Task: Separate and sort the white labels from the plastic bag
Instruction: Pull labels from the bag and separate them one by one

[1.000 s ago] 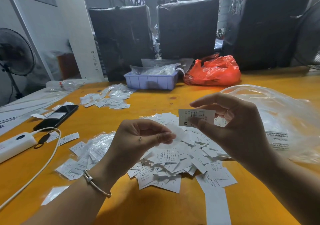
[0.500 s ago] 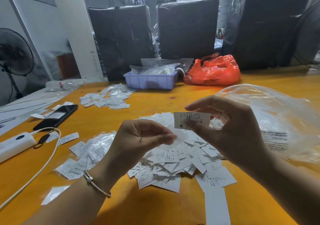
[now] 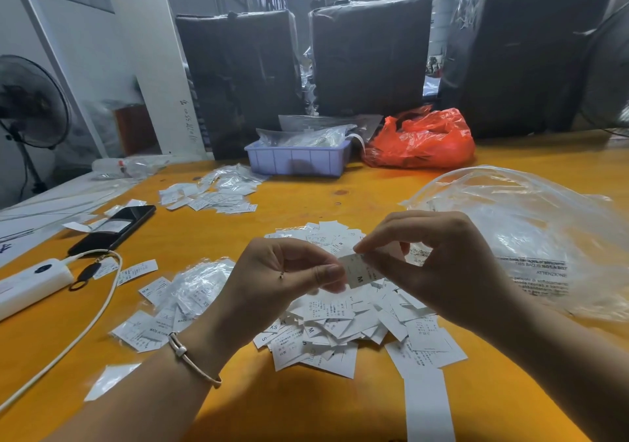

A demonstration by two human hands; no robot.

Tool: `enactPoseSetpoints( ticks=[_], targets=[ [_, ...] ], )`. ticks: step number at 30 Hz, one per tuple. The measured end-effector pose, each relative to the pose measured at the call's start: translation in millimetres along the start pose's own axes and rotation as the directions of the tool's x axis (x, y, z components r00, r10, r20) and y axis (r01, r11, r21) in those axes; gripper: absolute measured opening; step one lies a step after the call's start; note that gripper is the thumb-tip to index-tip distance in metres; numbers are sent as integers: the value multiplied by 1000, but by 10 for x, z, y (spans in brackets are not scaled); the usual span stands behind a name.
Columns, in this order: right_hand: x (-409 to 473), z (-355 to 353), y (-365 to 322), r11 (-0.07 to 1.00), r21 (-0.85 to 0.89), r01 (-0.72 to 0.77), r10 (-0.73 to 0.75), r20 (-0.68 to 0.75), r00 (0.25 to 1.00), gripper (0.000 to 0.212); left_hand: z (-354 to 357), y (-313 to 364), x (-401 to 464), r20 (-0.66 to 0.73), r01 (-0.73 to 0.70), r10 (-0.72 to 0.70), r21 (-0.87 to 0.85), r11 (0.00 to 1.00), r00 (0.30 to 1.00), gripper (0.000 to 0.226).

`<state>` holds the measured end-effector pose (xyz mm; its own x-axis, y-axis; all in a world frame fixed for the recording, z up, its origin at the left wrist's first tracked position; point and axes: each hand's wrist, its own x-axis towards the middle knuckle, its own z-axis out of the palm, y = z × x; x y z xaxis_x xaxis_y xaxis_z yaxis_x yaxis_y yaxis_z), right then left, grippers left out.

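A heap of small white labels (image 3: pixel 340 326) lies on the orange table (image 3: pixel 306 203) in front of me. Above the heap, my left hand (image 3: pixel 275 281) and my right hand (image 3: pixel 439 261) pinch the same white label marked M (image 3: pixel 357 273) between their fingertips. A large clear plastic bag (image 3: pixel 531 230) with printed warning text lies crumpled to the right, just behind my right hand. A smaller pile of labels in clear sleeves (image 3: pixel 190 292) sits to the left of the heap. Another sorted pile of labels (image 3: pixel 218 193) lies farther back left.
A black phone (image 3: pixel 112 229), a white power bank (image 3: pixel 30 283) and its cable (image 3: pixel 81 329) lie at the left. A lilac tray (image 3: pixel 296 161) with plastic packets and a red plastic bag (image 3: pixel 422 142) stand at the back. Black wrapped bales rise behind the table. A long blank strip (image 3: pixel 427 404) lies near the front.
My right hand has lowered the M label from above the heap down to my left hand, which now pinches it too. The label has turned from flat-facing to tilted.
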<state>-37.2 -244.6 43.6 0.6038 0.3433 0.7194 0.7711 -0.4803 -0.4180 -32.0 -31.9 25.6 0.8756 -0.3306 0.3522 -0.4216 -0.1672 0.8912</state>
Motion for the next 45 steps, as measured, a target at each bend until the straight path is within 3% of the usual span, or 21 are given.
enactPoseSetpoints(
  ticks=[2,6,11,17,20,24,29,33,38,41,45],
  targets=[
    [3,0,12,999,34,7,-8,34,999,9,8,1,4,13,12,-12,3,1000,1000,18],
    [-30,58,12,990,110,-86,81,52,995,19,36,-13,9,11,51,-51,-19,998,999,24],
    [-18,36,53,968,186,-166,193,-141,971,23,12,1,28,-86,66,-75,-102,993,994,26],
    [-43,105,23,979,146,-142,162,-142,977,19,11,5,37,-107,93,-109,-141,986,988,26],
    [-37,104,28,964,221,-146,184,-165,969,21,10,1,35,-100,106,-121,-138,985,988,31],
    [-17,60,46,893,389,-228,283,-89,955,22,-1,8,39,-66,123,-135,-155,980,989,32],
    [-48,122,46,904,350,-245,259,6,966,23,19,-10,41,-47,140,-151,-180,974,987,26],
    [-62,190,25,945,257,-202,193,59,979,11,19,-27,51,-51,136,-152,-233,963,987,27],
    [-59,167,48,952,215,-218,204,88,975,22,24,-50,62,-66,131,-147,-202,971,987,27],
    [-65,163,57,935,210,-287,273,92,958,27,28,-45,66,-55,110,-126,-226,968,991,29],
    [-49,177,78,893,277,-354,338,106,935,9,-8,-58,63,-22,100,-109,-242,965,994,15]
  ],
)
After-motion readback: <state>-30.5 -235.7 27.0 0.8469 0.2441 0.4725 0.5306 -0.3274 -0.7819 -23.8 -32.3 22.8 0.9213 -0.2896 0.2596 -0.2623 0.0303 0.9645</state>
